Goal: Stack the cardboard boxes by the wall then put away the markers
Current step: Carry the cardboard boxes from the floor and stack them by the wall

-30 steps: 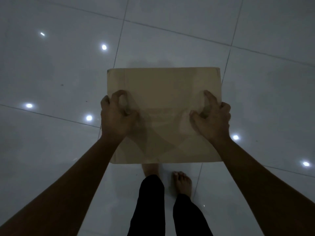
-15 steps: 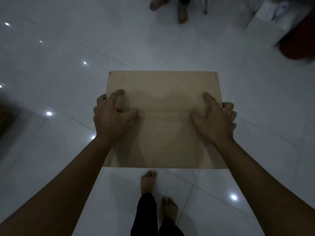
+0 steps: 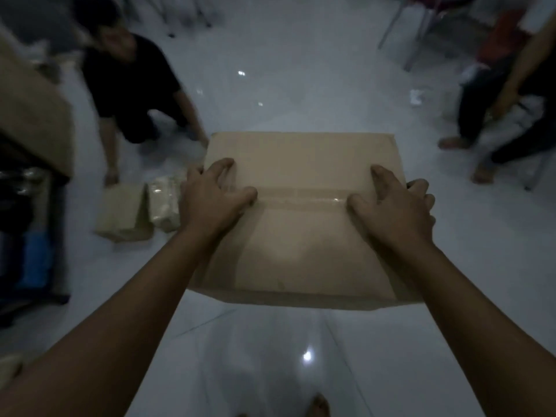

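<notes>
A taped brown cardboard box [image 3: 301, 248] is held in the air in front of me, above the white tiled floor. My left hand [image 3: 210, 200] grips its left side, thumb on the taped seam and fingers curled over the top. My right hand [image 3: 394, 206] grips the right side the same way. No markers are visible.
A crouching person in black [image 3: 132, 82] at the upper left touches a small cardboard box [image 3: 120, 215] on the floor, beside a wrapped package [image 3: 164, 203]. Another large box [image 3: 33, 115] sits at the left on a dark stand. A second person [image 3: 505, 94] and chair legs [image 3: 403, 31] are at the upper right.
The view has swung up and across the room while I carry the box; two people and more boxes have come into sight. My grip on the box is unchanged.
</notes>
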